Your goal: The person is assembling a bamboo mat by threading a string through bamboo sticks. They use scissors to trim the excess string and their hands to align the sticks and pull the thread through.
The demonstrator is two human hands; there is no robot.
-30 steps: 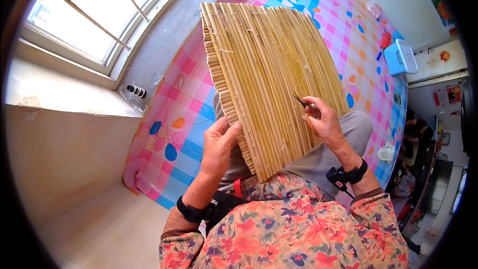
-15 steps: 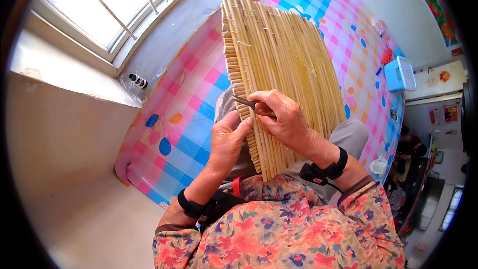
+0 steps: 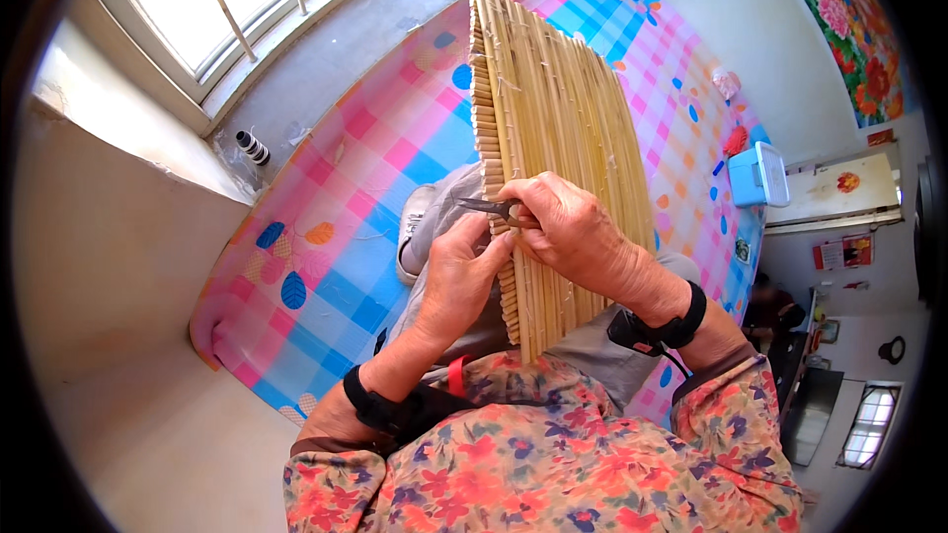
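Note:
A mat of pale yellow stalks, bound side by side with thin thread, stands tilted across my lap. Its cut stalk ends line up along the left edge. My right hand is closed around the handles of small dark scissors, whose blades point left across that edge. Just below the blades, my left hand pinches the mat's edge between thumb and fingers. Any thread end between those fingertips is too small to make out. Short loose thread ends stick out from the mat's face.
A pink and blue checked sheet lies under me. On the left are a barred window and a sill with a black-and-white cylinder. To the right stands a blue lidded box. Another person is beyond it.
The view has shifted, so the mat and both hands sit slightly farther right in the picture. My shoe now shows beside the mat. Both hands keep their grips at the edge.

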